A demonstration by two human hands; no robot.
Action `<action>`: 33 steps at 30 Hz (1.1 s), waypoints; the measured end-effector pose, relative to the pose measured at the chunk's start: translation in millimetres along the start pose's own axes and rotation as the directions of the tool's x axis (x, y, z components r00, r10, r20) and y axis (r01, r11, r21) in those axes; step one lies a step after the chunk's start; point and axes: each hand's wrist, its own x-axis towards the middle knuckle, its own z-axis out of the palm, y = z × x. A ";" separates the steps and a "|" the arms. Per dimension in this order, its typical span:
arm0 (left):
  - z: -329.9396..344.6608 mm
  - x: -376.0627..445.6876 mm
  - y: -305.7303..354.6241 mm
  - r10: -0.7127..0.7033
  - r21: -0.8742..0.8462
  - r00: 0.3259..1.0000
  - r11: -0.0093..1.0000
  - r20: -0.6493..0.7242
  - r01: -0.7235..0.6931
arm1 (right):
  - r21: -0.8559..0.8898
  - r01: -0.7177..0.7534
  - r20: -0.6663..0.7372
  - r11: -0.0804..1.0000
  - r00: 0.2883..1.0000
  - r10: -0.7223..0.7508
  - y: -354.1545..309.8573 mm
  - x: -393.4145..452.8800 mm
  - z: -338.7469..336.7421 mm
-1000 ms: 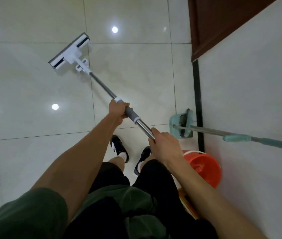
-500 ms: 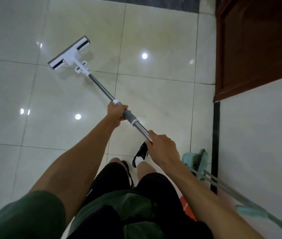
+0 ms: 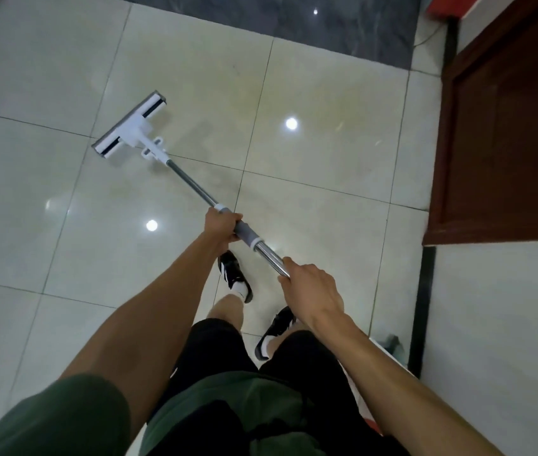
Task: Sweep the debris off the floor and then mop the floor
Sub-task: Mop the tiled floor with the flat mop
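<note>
Both hands clamped on the mop handle: left hand wrapped around the grey grip sleeve, farther down the pole; right hand curled around the bare metal end, nearer the body. Mop head, white and flat, down on the floor, well ahead of the left hand and off to its left, lying across a tile seam. Glossy pale tiles all around, with round light glints. Black-and-white shoes just below the hands, one under each. Dark wooden door and black skirting strip away to the right of the right hand. Dark stone band far ahead.
</note>
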 end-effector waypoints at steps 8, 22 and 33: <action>-6.7 68.5 41.3 -0.076 0.034 0.997 0.997 0.028 0.075 | 0.013 -0.045 0.038 0.999 0.998 0.044 -30.6 73.6 -18.3; 19.1 178.0 82.2 -0.085 -0.014 0.996 0.996 0.007 0.085 | 0.067 -0.061 0.039 0.996 0.998 0.059 -52.4 195.5 -13.0; 29.4 155.9 35.6 -0.136 -0.077 0.991 0.988 0.016 0.137 | 0.265 -0.150 0.079 0.953 0.988 0.134 -42.6 192.7 4.2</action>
